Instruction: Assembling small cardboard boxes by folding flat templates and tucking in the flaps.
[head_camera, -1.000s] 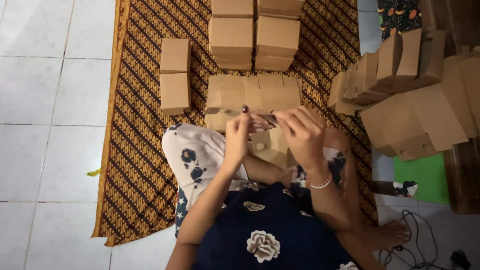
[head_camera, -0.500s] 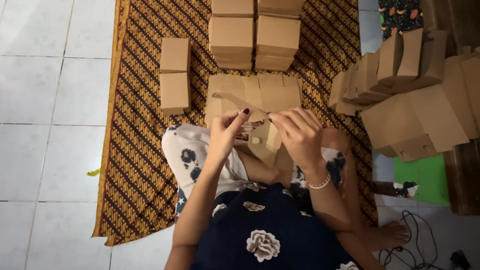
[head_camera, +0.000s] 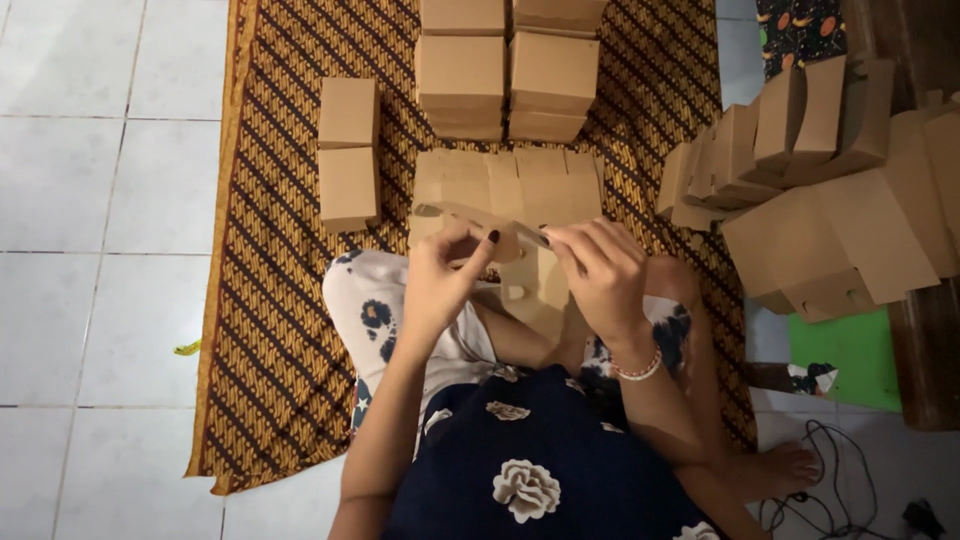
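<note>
A flat brown cardboard box blank (head_camera: 500, 235) is held above the lap, just in front of a pile of unfolded blanks (head_camera: 515, 185) that lies on the patterned mat (head_camera: 280, 330). The blank is pinched near its left part by the left hand (head_camera: 445, 275), with thumb and fingers closed on the cardboard and a dark-painted nail showing at the top. Its right part is gripped by the right hand (head_camera: 600, 270), whose fingers are curled over the edge; a beaded bracelet (head_camera: 638, 370) is worn on that wrist. A lower flap of the blank seems to hang down between the two hands, though its exact shape cannot be told from this angle. Two folded boxes (head_camera: 348, 155) are set one behind the other on the mat to the left of the pile, well apart from the hands. Stacks of finished boxes (head_camera: 505, 70) are placed at the far end of the mat. To the right, a heap of leaning boxes (head_camera: 820, 190) is seen beside a green mat (head_camera: 850, 355), and a black cable (head_camera: 830, 480) lies on the tiled floor (head_camera: 90, 200) near a bare foot (head_camera: 780, 470).
</note>
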